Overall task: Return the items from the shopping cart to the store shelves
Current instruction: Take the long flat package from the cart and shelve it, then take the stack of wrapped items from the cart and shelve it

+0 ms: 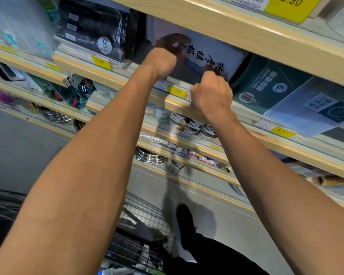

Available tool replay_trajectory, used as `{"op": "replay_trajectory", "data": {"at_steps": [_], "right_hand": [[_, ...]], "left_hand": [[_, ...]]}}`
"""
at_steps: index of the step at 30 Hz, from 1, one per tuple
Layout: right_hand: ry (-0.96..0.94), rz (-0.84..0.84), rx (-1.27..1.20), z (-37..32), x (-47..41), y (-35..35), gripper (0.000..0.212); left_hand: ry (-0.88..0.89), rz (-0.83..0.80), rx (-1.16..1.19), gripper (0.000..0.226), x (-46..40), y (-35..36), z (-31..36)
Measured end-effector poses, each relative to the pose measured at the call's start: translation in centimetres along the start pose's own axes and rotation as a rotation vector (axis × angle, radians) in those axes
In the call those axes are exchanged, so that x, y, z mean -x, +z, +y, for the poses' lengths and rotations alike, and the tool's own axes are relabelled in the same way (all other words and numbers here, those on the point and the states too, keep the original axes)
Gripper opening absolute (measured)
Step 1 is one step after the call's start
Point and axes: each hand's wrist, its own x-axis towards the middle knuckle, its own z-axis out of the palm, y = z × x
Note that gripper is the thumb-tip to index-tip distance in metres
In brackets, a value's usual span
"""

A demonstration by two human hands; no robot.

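Note:
A flat white package (211, 50) with black brush lettering lies tilted in a slot of the wooden shelf (179, 104), under the shelf board above. My left hand (163, 56) reaches in and grips its upper left edge with curled fingers. At the package's lower right edge, my right hand (212, 92) pinches it near the shelf's front lip. Below me stands the wire shopping cart (143, 231) with a few items still in it, partly hidden by my left arm.
Black packages (95, 26) stand left of the slot, teal and blue flat packs (282, 96) to its right. Yellow price tags (176, 90) line the shelf lips. Lower shelves hold tape rolls (189, 124) and metal bowls (149, 155). My black shoe (185, 221) is on the grey floor.

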Motion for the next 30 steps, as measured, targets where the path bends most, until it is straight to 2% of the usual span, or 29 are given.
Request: {"op": "replay_trajectory", "data": {"at_steps": [3, 7, 9, 11, 16, 20, 23, 27, 30], "right_hand": [[-0.075, 0.169, -0.016, -0.9, 1.7, 1.1, 0.038], [-0.304, 0.264, -0.372, -3.6, 5.7, 2.7, 0.026], [-0.393, 0.170, -0.461, -5.6, 8.7, 4.3, 0.017], [-0.448, 0.028, -0.528, -7.3, 12.3, 6.6, 0.013], [-0.460, -0.282, -0.642, -10.4, 21.8, 12.5, 0.014], [-0.520, -0.552, -0.644, -12.3, 30.8, 16.1, 0.011], [-0.582, -0.678, -0.625, -12.5, 36.6, 18.2, 0.009], [-0.626, -0.797, -0.595, -11.5, 41.5, 21.6, 0.009], [-0.626, -0.893, -0.487, -9.8, 43.3, 24.7, 0.015]], "left_hand": [[0.056, 0.045, 0.030, 0.042, 1.0, -1.0, 0.4], [0.176, 0.161, 0.035, 0.028, 4.5, -3.5, 0.0], [0.221, 0.236, 0.103, 0.021, 7.9, -5.4, -1.3], [0.174, 0.333, 0.169, 0.018, 12.3, -7.5, -3.8], [-0.118, 0.579, 0.161, 0.020, 25.6, -12.3, -11.3], [-0.353, 0.759, 0.129, 0.024, 38.9, -14.2, -16.5], [-0.501, 0.872, 0.153, 0.019, 47.7, -13.5, -19.3], [-0.633, 0.946, 0.232, 0.017, 56.6, -10.8, -22.3], [-0.771, 0.980, 0.314, 0.013, 61.4, -7.7, -24.7]]}}
